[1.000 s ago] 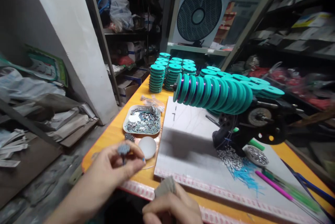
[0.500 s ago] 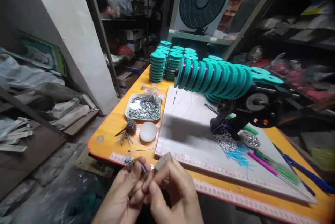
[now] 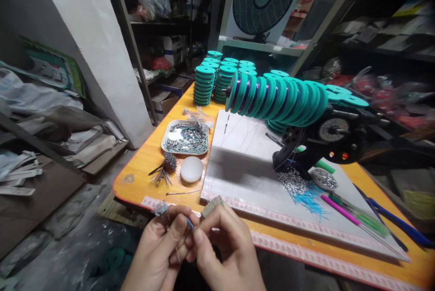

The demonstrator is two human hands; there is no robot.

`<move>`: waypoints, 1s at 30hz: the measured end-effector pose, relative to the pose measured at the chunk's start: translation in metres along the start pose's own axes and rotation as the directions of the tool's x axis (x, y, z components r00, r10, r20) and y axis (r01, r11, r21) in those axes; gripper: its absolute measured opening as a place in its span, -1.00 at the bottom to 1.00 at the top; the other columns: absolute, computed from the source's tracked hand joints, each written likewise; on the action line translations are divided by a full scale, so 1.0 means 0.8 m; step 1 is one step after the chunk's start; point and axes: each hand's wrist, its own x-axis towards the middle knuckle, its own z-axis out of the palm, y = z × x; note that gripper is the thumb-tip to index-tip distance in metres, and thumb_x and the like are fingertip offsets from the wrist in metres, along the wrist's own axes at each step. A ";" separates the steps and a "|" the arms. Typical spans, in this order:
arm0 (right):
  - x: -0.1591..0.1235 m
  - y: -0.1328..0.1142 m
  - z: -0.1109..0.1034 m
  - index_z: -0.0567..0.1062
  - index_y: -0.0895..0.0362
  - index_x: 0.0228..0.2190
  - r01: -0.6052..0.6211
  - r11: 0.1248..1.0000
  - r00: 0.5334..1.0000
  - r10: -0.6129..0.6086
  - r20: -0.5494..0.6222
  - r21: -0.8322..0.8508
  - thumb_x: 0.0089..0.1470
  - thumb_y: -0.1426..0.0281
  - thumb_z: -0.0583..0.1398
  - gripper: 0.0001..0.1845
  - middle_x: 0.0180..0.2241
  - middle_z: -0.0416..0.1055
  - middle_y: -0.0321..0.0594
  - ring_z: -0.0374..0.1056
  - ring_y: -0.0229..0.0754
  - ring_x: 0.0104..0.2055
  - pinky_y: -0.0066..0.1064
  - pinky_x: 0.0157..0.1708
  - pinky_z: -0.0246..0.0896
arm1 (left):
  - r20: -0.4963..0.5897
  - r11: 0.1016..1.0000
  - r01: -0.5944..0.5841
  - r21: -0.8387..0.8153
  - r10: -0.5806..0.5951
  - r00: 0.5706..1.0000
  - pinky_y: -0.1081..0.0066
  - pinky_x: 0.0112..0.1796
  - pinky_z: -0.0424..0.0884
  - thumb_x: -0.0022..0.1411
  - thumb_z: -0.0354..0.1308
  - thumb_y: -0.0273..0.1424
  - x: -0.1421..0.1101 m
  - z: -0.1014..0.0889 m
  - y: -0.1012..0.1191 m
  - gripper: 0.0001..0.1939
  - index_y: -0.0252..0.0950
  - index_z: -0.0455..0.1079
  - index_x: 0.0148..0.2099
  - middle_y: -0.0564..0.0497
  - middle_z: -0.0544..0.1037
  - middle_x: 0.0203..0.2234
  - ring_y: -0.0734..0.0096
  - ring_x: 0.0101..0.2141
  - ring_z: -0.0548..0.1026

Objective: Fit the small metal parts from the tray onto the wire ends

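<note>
My left hand [image 3: 161, 248] is closed, its thumb and forefinger pinching a small blue ribbed piece [image 3: 189, 223]. Out past its fingers shows a pale bluish bundle [image 3: 161, 208] of small parts, too blurred to name. My right hand [image 3: 226, 245] is closed beside it, thumb and forefinger pressed together at the near end of the blue piece; what lies between the tips is hidden. A grey-beige block [image 3: 211, 207] rises behind the right forefinger. Both hands are in front of the table's near edge, close to the white board [image 3: 234, 182].
On the orange table [image 3: 136, 168] lie a tray [image 3: 163, 143] of small metal parts, a white round dish [image 3: 191, 170] and a thin metal tool [image 3: 182, 192]. A black machine [image 3: 335, 132] carries a row of teal spools [image 3: 278, 100]. Blue-handled pliers [image 3: 397, 223] lie right.
My fingers have shifted slightly: the right thumb and forefinger have come up to the blue piece. The pale bundle by the left hand has moved a little left. The table things look unchanged.
</note>
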 end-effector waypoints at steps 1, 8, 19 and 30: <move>0.000 -0.002 0.000 0.39 0.21 -0.52 -0.006 1.000 1.000 0.006 -0.005 0.014 0.18 0.35 0.19 -0.73 -0.38 0.36 -0.20 0.39 -0.34 -0.37 -0.60 -0.41 0.35 | -0.015 0.997 -0.067 0.032 0.068 0.998 0.80 -0.64 0.20 -0.26 0.60 -0.25 0.002 -0.006 -0.004 -0.66 -0.30 0.60 -0.45 0.08 0.54 -0.55 0.85 -0.70 0.23; 0.005 -0.005 -0.020 0.70 0.03 -0.32 -0.037 0.999 0.996 0.036 0.080 0.019 0.17 0.33 0.33 -0.90 -0.45 0.52 -0.26 0.45 -0.39 -0.39 -0.70 -0.35 0.34 | 0.331 0.759 -0.580 0.296 0.487 0.808 0.55 -0.36 0.50 0.08 0.44 -0.26 0.019 -0.042 -0.010 -0.92 -0.09 0.63 -0.37 0.08 0.46 -0.43 0.47 -0.39 0.51; 0.024 -0.020 -0.039 0.71 0.16 -0.36 -0.011 1.000 0.915 0.013 0.403 -0.007 0.29 0.05 0.18 -0.51 -0.50 0.49 -0.13 0.34 -0.38 -0.48 -0.66 -0.48 0.23 | 0.617 0.477 -0.779 0.407 0.486 0.619 0.54 -0.43 0.43 0.15 0.39 -0.45 0.023 -0.051 0.020 -0.84 -0.03 0.63 -0.26 0.12 0.41 -0.50 0.50 -0.47 0.44; 0.018 -0.015 -0.043 0.63 0.08 -0.12 0.413 0.870 0.889 -0.322 0.325 -0.269 0.27 0.45 0.23 -0.81 -0.33 0.46 -0.24 0.40 -0.39 -0.33 -0.64 -0.34 0.28 | 0.316 0.857 -0.466 0.219 0.390 0.865 0.59 -0.52 0.22 0.21 0.35 -0.24 0.009 -0.043 0.007 -0.83 -0.18 0.58 -0.38 0.11 0.28 -0.52 0.65 -0.57 0.28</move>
